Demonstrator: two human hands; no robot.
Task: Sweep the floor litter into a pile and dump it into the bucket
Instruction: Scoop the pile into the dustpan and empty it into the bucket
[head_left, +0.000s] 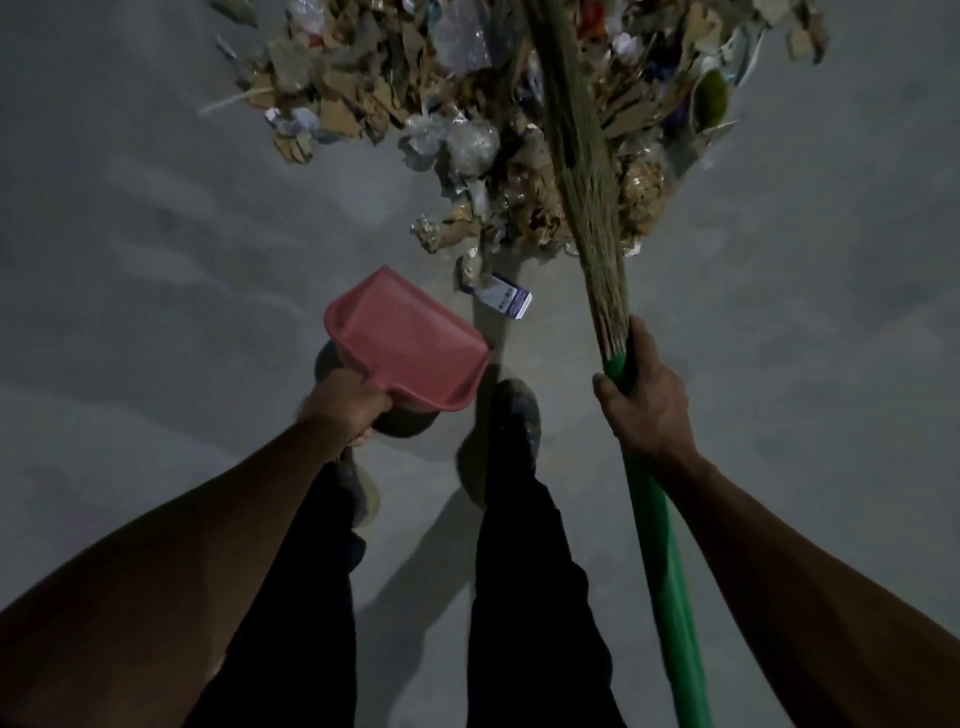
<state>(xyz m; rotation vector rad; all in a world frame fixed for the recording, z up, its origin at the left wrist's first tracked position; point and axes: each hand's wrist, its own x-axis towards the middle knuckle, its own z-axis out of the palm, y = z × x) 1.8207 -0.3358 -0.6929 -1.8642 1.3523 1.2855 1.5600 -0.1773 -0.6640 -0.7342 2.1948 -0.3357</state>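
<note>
You had your left hand curled round the handle of the red dustpan, held tilted above the floor just short of the litter pile, pan looking bare. Your right hand gripped the broom where the green handle meets the straw, bristles laid across the pile. So both grips were full, neither hand free. The litter was already heaped ahead of your shoes; a small white box lay apart at the near edge, just beyond the dustpan lip. Likely risks: the pan was off the floor and angled, so a pull of the broom could push scraps under or past it; light plastic and paper could scatter back; the stray box could get missed or kicked by your right shoe. No bucket in view, so I couldn't tell where the dump would go. The pile's far side and the broom tip were cut off at the top edge, the scene was dim, and your left shoe was mostly hidden under arm and pan.
</note>
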